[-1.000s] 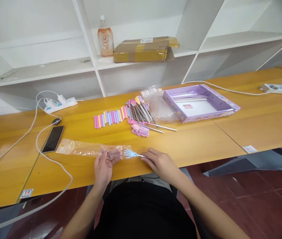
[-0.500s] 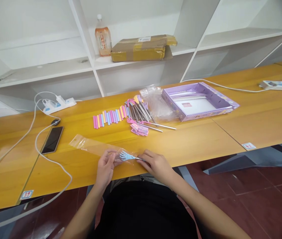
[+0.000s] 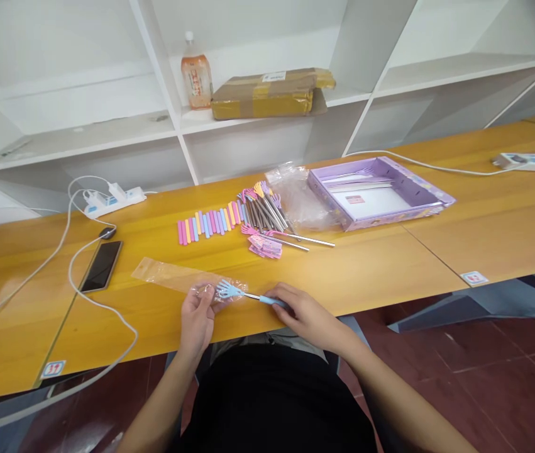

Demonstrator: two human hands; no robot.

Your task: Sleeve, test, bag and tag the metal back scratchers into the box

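Note:
A light-blue back scratcher (image 3: pixel 251 296) with a hand-shaped head, a metal rod and a blue handle lies across the gap between my hands. My right hand (image 3: pixel 300 314) is closed around its handle end. The scratcher's head sits in the open end of a clear plastic bag (image 3: pixel 168 274). My left hand (image 3: pixel 200 314) pinches the bag near that end, thumb on top. Beyond my hands are a row of pastel handles (image 3: pixel 213 221), a pile of back scratchers with metal rods (image 3: pixel 264 211) and a small stack of pink cards (image 3: pixel 266 246).
A purple box (image 3: pixel 380 192) stands right of a crumpled plastic wrapper (image 3: pixel 300 198). To the left lie a phone (image 3: pixel 102 265), white cables and a power strip (image 3: pixel 115 201). The shelf behind holds a bottle (image 3: pixel 197 78) and a taped carton (image 3: pixel 267 94).
The scratcher's head has shifted left, deeper between my left fingers. My right hand has moved along it to the handle, so more of the rod and blue handle shows.

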